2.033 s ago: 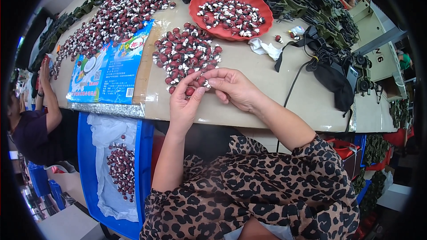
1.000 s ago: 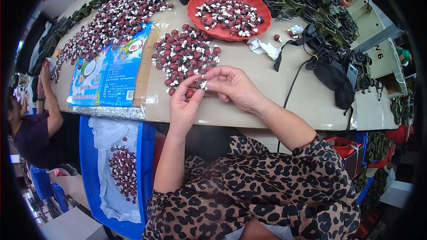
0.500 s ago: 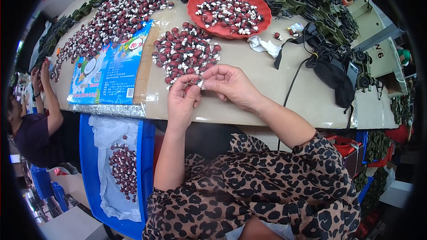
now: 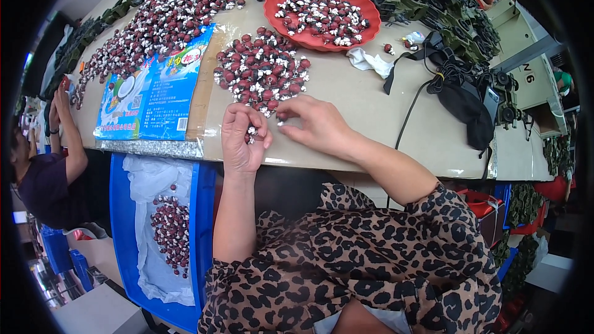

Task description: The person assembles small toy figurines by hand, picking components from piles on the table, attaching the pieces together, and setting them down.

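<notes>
— Left hand point(image 4: 240, 149) and right hand point(image 4: 325, 127) have come apart. Half a second ago they met at the fingertips; now clear gap between them.

— Where's the piece?

— White-and-dark piece point(image 4: 250, 132) sits in the left hand, over the near edge of the tabletop point(image 4: 383, 130). Left fingers point(image 4: 237, 116) curled in around it. Could be more than one in there, too small to tell.

— And the right?

— Right fingers point(image 4: 294, 105) bent, thumb and index a little apart, at the near edge of the near pile point(image 4: 263, 71). Small red piece point(image 4: 281, 115) at the index tip. Can't tell if it's gripped or just touched.

— What's around that?

— Near pile is red balls with white bits, loose, just beyond both hands. Red dish point(image 4: 304, 38) with a scalloped rim behind it, more of the same inside. White cloth point(image 4: 371, 65) near the dish, to its right. Blue printed sheet point(image 4: 154, 102) left of the near pile, far pile point(image 4: 151, 28) beyond and partly on it.

— Further out?

— Green toy vehicles point(image 4: 427, 3) heaped along the back. Black pouch point(image 4: 467, 114) and cable on the right. Blue bin point(image 4: 203, 229) below the tabletop, left side, white liner point(image 4: 148, 272), more red-and-white pieces point(image 4: 170, 229) on it. Co-worker point(image 4: 49, 188) at far left, both hands raised.
</notes>
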Demonstrator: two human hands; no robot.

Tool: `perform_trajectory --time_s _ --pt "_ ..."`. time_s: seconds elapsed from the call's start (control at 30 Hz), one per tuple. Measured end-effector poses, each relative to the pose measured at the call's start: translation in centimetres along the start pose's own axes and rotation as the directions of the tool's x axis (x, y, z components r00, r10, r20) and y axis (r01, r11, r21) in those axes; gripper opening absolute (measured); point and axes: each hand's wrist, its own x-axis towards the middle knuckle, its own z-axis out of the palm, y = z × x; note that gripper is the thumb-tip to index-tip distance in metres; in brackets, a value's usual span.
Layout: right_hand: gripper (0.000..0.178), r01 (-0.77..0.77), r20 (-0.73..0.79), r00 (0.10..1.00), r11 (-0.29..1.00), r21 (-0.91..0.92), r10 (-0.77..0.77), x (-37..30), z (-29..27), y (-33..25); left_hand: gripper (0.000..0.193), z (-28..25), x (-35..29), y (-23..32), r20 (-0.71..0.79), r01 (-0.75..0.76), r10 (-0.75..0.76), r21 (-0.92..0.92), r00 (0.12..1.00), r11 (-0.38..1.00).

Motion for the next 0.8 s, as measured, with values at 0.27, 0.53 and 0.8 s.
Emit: perform_trajectory --time_s 0.27,0.53,0.8 --pt "0.034 -0.334 0.165 0.917 0.476 0.813 0.363 0.6 -1.9 -0.5 0.031 1.8 -0.2 -0.7 -0.125 0.082 -0.032 0.421 0.992 0.903" --pt "0.030 -0.349 0.223 0.926 0.469 0.811 0.303 0.3 -1.8 -0.6 0.028 2.9 -0.3 -1.3 -0.105 0.065 0.016 0.723 0.994 0.687" --pt "0.031 -0.341 0.225 0.928 0.440 0.831 0.296 0.2 -1.5 -0.4 0.025 2.7 -0.4 -1.4 -0.114 0.061 0.030 0.711 0.993 0.701"
